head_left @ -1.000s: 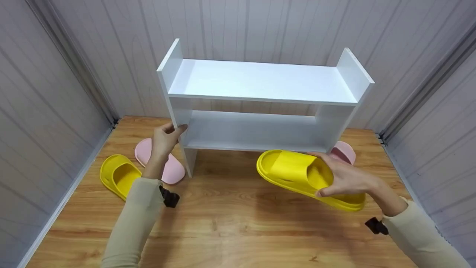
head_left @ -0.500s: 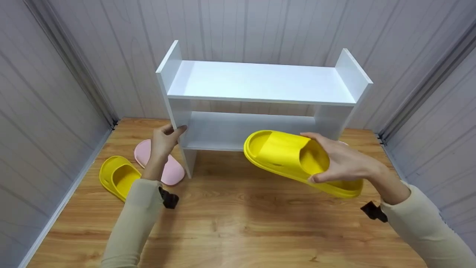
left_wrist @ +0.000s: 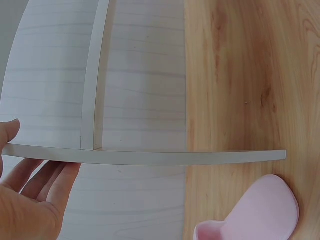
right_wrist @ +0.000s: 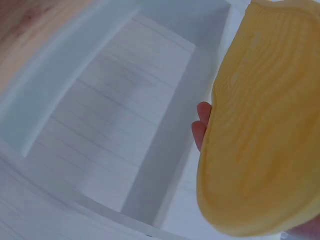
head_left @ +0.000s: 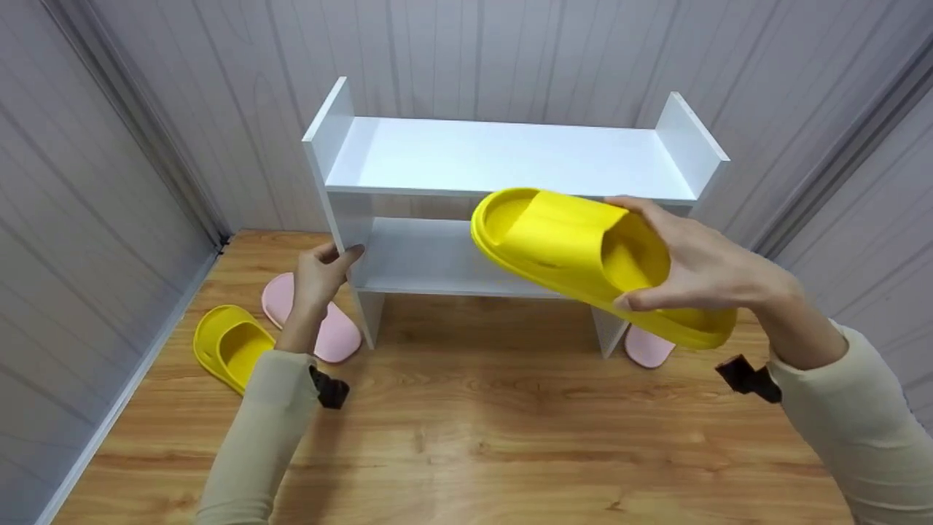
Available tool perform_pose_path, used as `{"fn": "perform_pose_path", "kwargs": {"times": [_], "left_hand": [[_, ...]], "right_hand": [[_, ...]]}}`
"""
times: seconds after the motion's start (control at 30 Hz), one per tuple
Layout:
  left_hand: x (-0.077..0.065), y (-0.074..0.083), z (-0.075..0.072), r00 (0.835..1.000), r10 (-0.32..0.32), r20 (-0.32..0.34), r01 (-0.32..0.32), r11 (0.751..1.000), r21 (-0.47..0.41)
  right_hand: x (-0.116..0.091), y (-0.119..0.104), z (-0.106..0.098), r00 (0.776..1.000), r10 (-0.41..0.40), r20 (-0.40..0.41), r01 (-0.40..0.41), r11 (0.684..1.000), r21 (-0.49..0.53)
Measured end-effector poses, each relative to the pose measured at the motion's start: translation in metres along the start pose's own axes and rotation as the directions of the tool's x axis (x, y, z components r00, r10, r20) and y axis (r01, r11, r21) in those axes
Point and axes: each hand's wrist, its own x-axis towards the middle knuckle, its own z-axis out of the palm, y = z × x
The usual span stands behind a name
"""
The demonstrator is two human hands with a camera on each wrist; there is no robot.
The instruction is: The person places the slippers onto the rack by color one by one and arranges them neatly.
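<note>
My right hand [head_left: 703,262] grips a yellow slide slipper [head_left: 565,237] by its sides near the heel, thumb on the near edge and fingers on the far edge. Held in the air, the slipper overlaps the front of the white two-tier rack [head_left: 503,157] in the head view, its toe pointing left. The right wrist view shows its ridged sole [right_wrist: 265,125] with fingertips curled over one side. My left hand [head_left: 321,281] pinches the front edge of the rack's left side panel [left_wrist: 150,158], thumb inside and fingers outside.
On the wooden floor [head_left: 452,437] at left lie another yellow slipper [head_left: 233,346] and a pink slipper [head_left: 339,335], partly behind the left arm. A second pink slipper [head_left: 649,346] shows by the rack's right leg. Panelled walls [head_left: 95,240] close in the sides and back.
My right hand has raised the yellow slipper from below the lower shelf to about the upper shelf's front edge. The left hand stays on the side panel.
</note>
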Motion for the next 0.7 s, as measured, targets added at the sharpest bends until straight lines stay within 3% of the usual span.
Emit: {"fn": "perform_pose_path", "kwargs": {"times": [0.13,0.23,0.4,0.7], "left_hand": [[-0.006,0.009,0.000,1.000,-0.020,0.010,0.020,1.000,-0.014],[-0.004,0.006,0.000,0.999,-0.030,0.014,0.030,0.999,-0.011],[0.002,-0.003,0.000,1.000,0.007,0.012,-0.007,1.000,-0.022],[0.003,-0.003,0.000,1.000,0.002,0.006,-0.002,1.000,-0.011]], "right_hand": [[0.005,-0.010,-0.013,0.995,0.087,-0.041,-0.089,0.996,-0.032],[0.010,-0.015,-0.021,0.978,0.191,-0.083,-0.195,0.980,-0.046],[0.021,-0.016,-0.030,0.928,0.341,-0.150,-0.352,0.935,-0.047],[0.044,0.001,-0.036,0.848,0.474,-0.236,-0.497,0.867,-0.046]]}}
